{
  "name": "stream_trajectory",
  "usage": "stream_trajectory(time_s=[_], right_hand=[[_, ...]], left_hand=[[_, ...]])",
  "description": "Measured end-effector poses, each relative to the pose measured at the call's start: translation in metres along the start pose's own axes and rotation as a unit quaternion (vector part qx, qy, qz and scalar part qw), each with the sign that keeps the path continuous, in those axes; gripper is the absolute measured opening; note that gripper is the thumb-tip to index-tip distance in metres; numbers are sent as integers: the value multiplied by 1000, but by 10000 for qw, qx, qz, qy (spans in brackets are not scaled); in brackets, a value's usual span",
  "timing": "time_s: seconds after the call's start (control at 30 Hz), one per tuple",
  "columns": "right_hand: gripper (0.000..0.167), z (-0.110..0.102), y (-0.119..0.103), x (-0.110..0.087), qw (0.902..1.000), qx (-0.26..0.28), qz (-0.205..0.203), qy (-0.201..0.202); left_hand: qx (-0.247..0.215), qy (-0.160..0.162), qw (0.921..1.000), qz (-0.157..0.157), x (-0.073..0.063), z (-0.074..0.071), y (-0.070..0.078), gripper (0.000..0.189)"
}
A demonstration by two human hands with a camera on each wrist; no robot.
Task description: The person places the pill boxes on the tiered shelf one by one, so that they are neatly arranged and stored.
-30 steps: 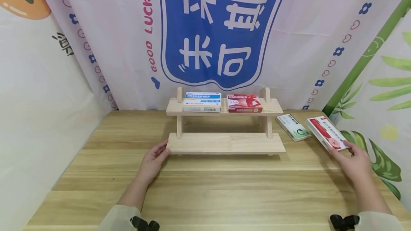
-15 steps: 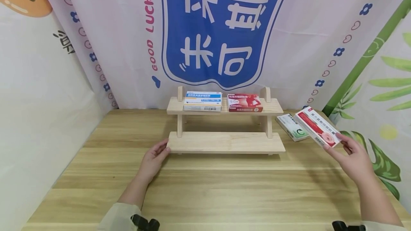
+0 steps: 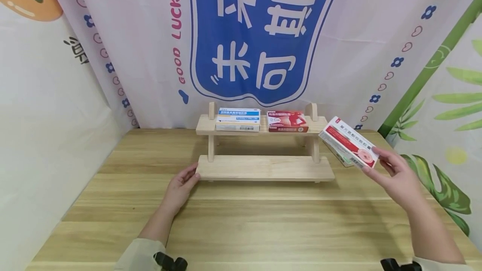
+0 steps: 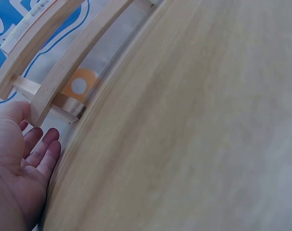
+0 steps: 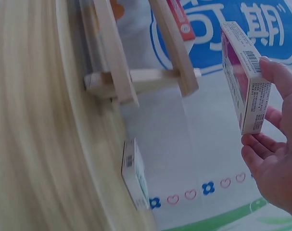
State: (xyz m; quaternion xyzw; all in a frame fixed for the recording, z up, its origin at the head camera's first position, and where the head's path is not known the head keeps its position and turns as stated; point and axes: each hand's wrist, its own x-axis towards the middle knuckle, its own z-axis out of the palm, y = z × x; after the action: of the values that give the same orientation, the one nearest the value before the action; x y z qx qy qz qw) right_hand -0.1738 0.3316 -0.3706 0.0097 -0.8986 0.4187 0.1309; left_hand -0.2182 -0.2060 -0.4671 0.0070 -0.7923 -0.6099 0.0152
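Note:
My right hand (image 3: 399,179) pinches a white and red medicine box (image 3: 350,142) by its near right end, thumb on one edge and fingers on the other. The box is tilted and off the table, beside the right end of the two-tier wooden shelf (image 3: 263,168). In the right wrist view the held medicine box (image 5: 244,79) shows a barcode on its side. My left hand (image 3: 180,189) holds the left end of the shelf's lower board; in the left wrist view the thumb of that hand (image 4: 20,159) lies against the board's end.
On the upper tier lie a blue and white medicine box (image 3: 238,119) and a red medicine box (image 3: 287,121). A green and white box (image 3: 340,154) lies on the wooden table (image 3: 263,229), mostly hidden under the held box. A printed cloth (image 3: 150,53) hangs behind.
My right hand has lifted the white and red box from the right and carried it leftward, over the green and white box, toward the shelf. My left hand has stayed at the shelf's end.

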Motion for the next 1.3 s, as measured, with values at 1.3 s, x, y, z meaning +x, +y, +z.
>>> stream_trajectory(time_s=[1.3], right_hand=[[63,126,-102,14,9809,373,-874,-1700]], left_hand=[[22,58,10000,50,-3,1,2,46]])
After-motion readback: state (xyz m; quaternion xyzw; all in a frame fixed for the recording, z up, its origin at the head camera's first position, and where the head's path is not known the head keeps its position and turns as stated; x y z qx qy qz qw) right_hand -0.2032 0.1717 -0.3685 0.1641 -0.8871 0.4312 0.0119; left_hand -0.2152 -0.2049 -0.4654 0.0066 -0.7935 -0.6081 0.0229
